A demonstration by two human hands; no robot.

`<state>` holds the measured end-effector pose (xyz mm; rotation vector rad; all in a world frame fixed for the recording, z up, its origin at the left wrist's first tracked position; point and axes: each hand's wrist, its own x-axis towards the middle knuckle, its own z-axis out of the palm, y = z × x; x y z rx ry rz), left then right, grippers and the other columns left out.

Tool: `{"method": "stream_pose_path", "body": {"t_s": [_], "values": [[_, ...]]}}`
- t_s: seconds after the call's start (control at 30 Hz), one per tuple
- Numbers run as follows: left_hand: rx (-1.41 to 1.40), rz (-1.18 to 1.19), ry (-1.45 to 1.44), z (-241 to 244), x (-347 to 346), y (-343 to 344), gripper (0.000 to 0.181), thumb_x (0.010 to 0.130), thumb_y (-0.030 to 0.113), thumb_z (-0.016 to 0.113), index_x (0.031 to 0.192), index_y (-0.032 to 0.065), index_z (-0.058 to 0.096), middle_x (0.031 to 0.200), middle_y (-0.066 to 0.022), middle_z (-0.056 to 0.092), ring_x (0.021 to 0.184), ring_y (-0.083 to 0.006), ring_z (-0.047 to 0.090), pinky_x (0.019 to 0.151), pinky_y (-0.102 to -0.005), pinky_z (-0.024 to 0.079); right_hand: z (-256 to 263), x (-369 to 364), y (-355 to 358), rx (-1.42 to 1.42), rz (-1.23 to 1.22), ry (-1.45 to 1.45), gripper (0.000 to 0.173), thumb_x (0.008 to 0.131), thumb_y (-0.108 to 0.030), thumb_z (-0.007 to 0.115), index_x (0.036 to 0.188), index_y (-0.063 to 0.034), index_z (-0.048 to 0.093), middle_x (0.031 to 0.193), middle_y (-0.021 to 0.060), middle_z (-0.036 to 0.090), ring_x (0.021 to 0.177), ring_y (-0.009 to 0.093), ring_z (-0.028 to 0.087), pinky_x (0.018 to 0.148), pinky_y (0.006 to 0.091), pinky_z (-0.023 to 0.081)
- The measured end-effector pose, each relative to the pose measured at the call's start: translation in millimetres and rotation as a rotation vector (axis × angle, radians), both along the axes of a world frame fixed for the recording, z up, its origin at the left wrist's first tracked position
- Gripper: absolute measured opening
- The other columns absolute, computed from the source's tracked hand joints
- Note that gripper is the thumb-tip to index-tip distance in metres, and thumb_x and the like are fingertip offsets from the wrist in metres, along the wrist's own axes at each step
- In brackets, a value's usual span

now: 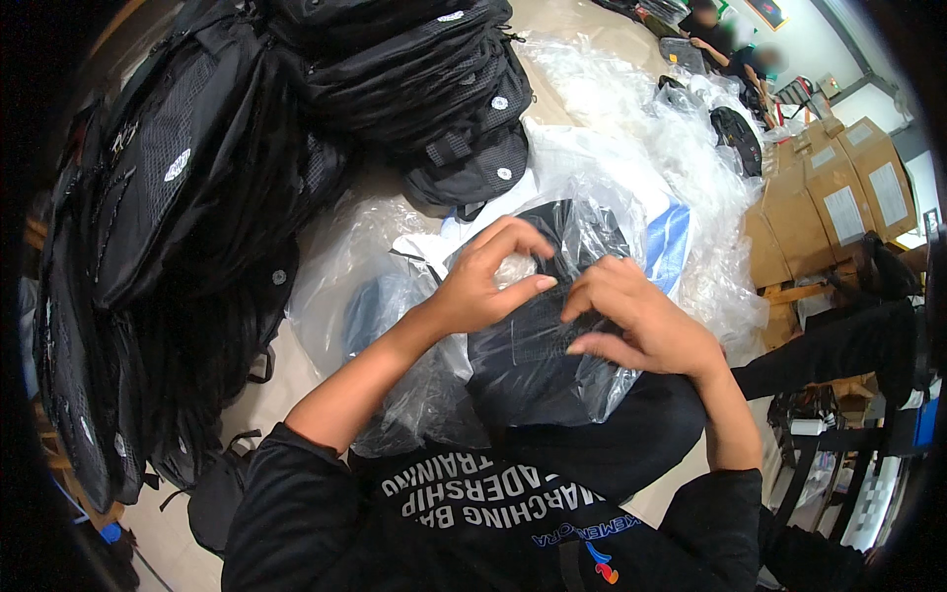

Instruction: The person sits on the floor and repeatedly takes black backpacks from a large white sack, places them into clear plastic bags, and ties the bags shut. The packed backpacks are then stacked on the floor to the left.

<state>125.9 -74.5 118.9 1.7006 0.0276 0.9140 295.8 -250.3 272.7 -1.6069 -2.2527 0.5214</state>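
Observation:
A dark fabric item, seemingly a bag, in a clear plastic bag (547, 370) lies across the person's lap. Over its upper left part is my left hand (497, 277), fingers and thumb curved apart with nothing gripped between them. My right hand (635, 318) hovers over the right part of the plastic, its fingers bent and thumb apart, also without anything visible in its grasp. Loose clear plastic (422, 370) spreads to the left, under the left forearm. Beyond the hands lies a white and blue sack (666, 240).
Black backpacks (222, 170) stand piled at the left and top. A heap of clear plastic bags (710, 222) runs along the right, beside stacked cardboard boxes (828, 200). Two people (710, 41) sit at the far top right. Someone's dark-clothed leg (821, 355) extends in from the right.

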Motion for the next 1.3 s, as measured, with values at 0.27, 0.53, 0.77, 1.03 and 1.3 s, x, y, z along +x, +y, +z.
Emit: {"method": "stream_pose_path", "body": {"t_s": [0.27, 0.53, 0.77, 1.03, 1.3], "values": [[0.204, -0.137, 0.132, -19, -19, -33, 0.03, 0.091, 0.021, 0.093, 0.11, 0.0044, 0.077, 0.113, -0.0092, 0.072, 0.114, -0.0307, 0.067, 0.099, -0.0421, 0.054, 0, -10, 2, -0.034, -0.008, -0.218, 0.022, 0.094, -0.013, 0.08, 0.116, -0.0135, 0.078, 0.108, 0.0065, 0.064, 0.104, 0.029, 0.063, 0.088, 0.0422, 0.046], [0.26, -0.151, 0.188, -25, -26, -33, 0.015, 0.096, 0.015, 0.086, 0.105, 0.0067, 0.078, 0.107, -0.0064, 0.073, 0.109, -0.03, 0.063, 0.1, -0.0428, 0.051, -3, 7, -10, 0.011, -0.028, 0.255, 0.008, 0.094, -0.015, 0.086, 0.097, -0.0083, 0.082, 0.128, 0.0144, 0.071, 0.118, 0.032, 0.07, 0.108, 0.0449, 0.052], [0.294, -0.195, 0.269, -8, -58, -11, 0.018, 0.098, 0.02, 0.088, 0.11, 0.0104, 0.078, 0.106, -0.0047, 0.072, 0.111, -0.0286, 0.064, 0.101, -0.0402, 0.052, -17, 36, -12, 0.157, 0.039, 1.497, 0.01, 0.112, -0.011, 0.071, 0.104, -0.0129, 0.066, 0.114, 0.008, 0.073, 0.108, 0.025, 0.07, 0.104, 0.0491, 0.056], [0.445, 0.006, 0.069, 83, -38, -9, 0.04, 0.092, 0.02, 0.09, 0.129, 0.0106, 0.078, 0.121, -0.0081, 0.074, 0.118, -0.0328, 0.068, 0.101, -0.0422, 0.058, 9, 11, 13, 0.054, 0.091, 1.212, 0.012, 0.111, -0.015, 0.075, 0.107, -0.0056, 0.069, 0.107, 0.0135, 0.074, 0.1, 0.021, 0.07, 0.091, 0.0349, 0.056], [0.544, 0.162, 0.036, 83, -57, 26, 0.011, 0.087, 0.005, 0.087, 0.095, 0.0079, 0.081, 0.101, -0.0052, 0.075, 0.101, -0.0289, 0.067, 0.092, -0.0432, 0.056, -38, 89, -29, 0.135, 0.081, 1.491, 0.009, 0.11, -0.008, 0.07, 0.105, -0.011, 0.063, 0.092, 0.0021, 0.062, 0.079, 0.014, 0.057, 0.075, 0.0345, 0.049]]}}
